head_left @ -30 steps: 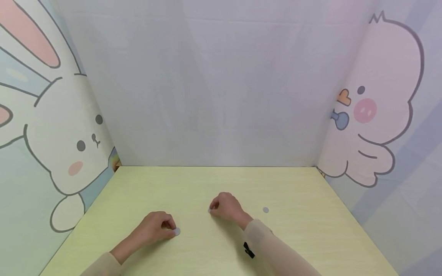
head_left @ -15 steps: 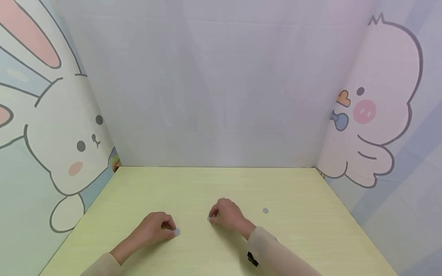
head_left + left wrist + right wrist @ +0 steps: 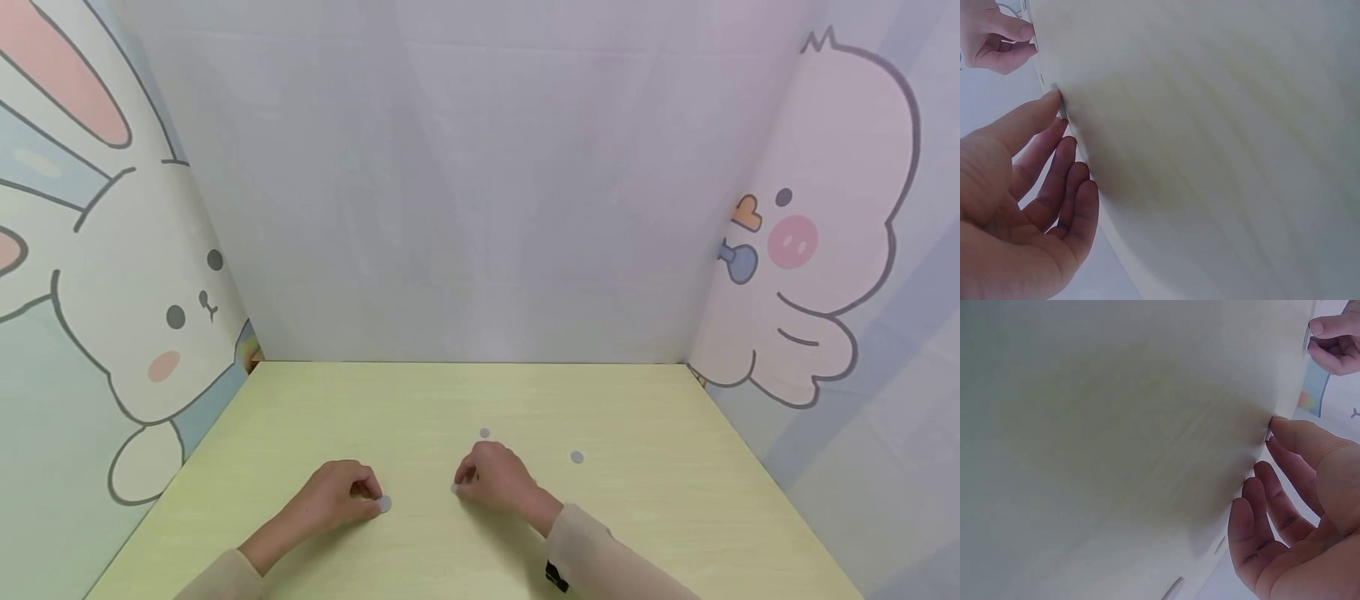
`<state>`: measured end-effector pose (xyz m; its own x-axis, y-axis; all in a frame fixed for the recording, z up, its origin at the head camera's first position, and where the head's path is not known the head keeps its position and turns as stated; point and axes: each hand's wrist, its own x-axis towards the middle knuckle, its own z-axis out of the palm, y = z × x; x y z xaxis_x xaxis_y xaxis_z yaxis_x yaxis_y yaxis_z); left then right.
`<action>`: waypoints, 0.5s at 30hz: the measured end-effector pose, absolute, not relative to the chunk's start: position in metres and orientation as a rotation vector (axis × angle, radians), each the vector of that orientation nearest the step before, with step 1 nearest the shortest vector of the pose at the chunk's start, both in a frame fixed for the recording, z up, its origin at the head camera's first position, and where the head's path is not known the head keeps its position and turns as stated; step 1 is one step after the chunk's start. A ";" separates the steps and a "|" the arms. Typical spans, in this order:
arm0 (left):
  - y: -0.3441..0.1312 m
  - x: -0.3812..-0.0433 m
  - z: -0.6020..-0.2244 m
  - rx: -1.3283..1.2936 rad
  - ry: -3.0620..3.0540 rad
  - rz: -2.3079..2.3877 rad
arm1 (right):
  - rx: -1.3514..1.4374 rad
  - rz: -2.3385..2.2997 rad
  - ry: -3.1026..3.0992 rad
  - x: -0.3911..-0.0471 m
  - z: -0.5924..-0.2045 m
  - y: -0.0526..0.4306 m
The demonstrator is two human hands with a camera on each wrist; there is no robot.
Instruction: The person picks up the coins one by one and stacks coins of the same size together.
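Note:
Small, flat, round grey discs lie on the pale yellow table [image 3: 420,400]. My left hand [image 3: 333,496] pinches one grey disc [image 3: 385,504] by its edge, thumb and forefinger low at the tabletop. The left wrist view shows that disc [image 3: 1059,103] between the two fingertips, the other fingers loosely curled. To the right and slightly farther back, my right hand [image 3: 497,477] pinches a smaller-looking disc [image 3: 455,488], mostly covered by its fingertips. In the right wrist view only a thin edge of this disc [image 3: 1269,434] shows between thumb and forefinger.
One loose disc [image 3: 484,432] lies just beyond the right hand, and another disc [image 3: 577,457] is to its right. A grey curtain [image 3: 480,208] closes off the back. Cartoon-printed cloths [image 3: 180,350] hang at both sides.
My right hand has slid toward me over the table with its disc, uncovering the loose disc behind it. My left hand and its disc have stayed in place.

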<state>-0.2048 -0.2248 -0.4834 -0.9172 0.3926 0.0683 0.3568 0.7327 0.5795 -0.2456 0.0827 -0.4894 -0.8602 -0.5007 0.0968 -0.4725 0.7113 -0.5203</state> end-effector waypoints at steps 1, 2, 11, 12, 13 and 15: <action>-0.225 -0.205 -0.484 0.620 2.868 0.943 | -0.810 -0.836 2.859 -0.244 -0.490 0.083; -0.225 -0.205 -0.484 0.620 2.867 0.944 | -0.810 -0.829 2.861 -0.243 -0.490 0.082; -0.226 -0.206 -0.486 0.614 2.859 0.948 | -0.816 -0.816 2.876 -0.236 -0.493 0.082; -0.226 -0.206 -0.486 0.612 2.860 0.947 | -0.816 -0.818 2.877 -0.235 -0.493 0.082; -0.226 -0.206 -0.487 0.608 2.862 0.946 | -0.818 -0.817 2.881 -0.235 -0.493 0.082; -0.225 -0.207 -0.487 0.600 2.864 0.947 | -0.826 -0.815 2.888 -0.234 -0.493 0.082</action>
